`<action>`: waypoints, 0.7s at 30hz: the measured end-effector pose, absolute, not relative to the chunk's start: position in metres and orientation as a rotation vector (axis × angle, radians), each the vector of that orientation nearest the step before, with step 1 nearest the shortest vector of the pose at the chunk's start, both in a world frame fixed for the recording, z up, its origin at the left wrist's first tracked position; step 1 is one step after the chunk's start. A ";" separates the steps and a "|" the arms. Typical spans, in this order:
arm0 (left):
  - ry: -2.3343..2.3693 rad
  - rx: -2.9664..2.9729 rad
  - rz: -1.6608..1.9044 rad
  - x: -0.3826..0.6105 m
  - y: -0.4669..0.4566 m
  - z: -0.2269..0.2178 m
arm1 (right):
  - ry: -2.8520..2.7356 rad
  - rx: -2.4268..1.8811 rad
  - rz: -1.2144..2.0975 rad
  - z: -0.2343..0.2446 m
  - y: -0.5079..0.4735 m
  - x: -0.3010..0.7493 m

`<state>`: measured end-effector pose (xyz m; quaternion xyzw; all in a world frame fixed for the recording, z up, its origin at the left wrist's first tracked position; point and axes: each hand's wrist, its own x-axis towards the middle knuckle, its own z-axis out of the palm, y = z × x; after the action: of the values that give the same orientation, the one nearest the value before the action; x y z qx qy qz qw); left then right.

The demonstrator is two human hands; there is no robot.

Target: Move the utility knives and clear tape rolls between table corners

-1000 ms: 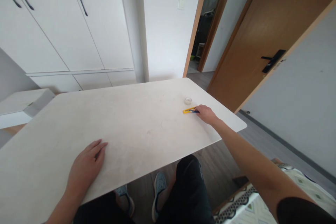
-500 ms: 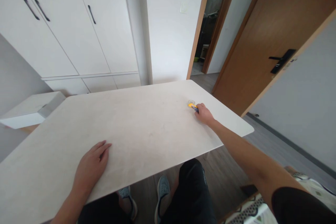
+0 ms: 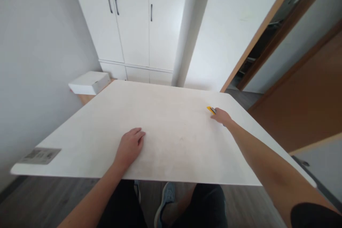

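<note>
A white table top (image 3: 171, 110) spreads out in front of me. My right hand (image 3: 222, 115) is closed around a small yellow and grey utility knife (image 3: 212, 109) over the right part of the table. The knife's yellow end points left and away from me; most of its handle is hidden in my fingers, and a dark bit shows behind the hand. My left hand (image 3: 130, 146) rests on the table near its front edge, fingers slightly bent and loose, with nothing in it.
A printed label (image 3: 41, 156) lies at the table's front left corner. A white box (image 3: 90, 82) stands beyond the far left corner. White cabinets (image 3: 133, 25) line the back, with a doorway (image 3: 263, 42) and a wooden door (image 3: 301, 103) to the right.
My view has turned left, bringing the label and more of the left wall into sight. The clear ring seen beside the knife earlier no longer shows. My right hand still grips the knife.
</note>
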<state>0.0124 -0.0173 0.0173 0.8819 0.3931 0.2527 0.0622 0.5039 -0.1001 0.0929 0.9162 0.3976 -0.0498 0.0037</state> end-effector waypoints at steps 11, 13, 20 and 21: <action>1.168 2.524 0.754 0.010 -0.023 0.022 | 2.424 2.138 -0.365 0.109 0.113 0.115; 1.154 2.476 0.791 0.010 -0.023 0.023 | 2.491 2.025 -0.398 0.106 0.133 0.063; 1.178 2.318 0.862 0.013 -0.023 0.026 | 2.443 1.995 -0.466 0.099 0.180 0.004; 1.174 2.313 0.854 0.013 -0.023 0.026 | 2.402 2.044 -0.455 0.098 0.187 0.005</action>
<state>0.0132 -0.0225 0.0259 0.8291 0.4210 0.3062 0.2039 0.0054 0.1872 0.0975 0.6414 0.7535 -0.1429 -0.0224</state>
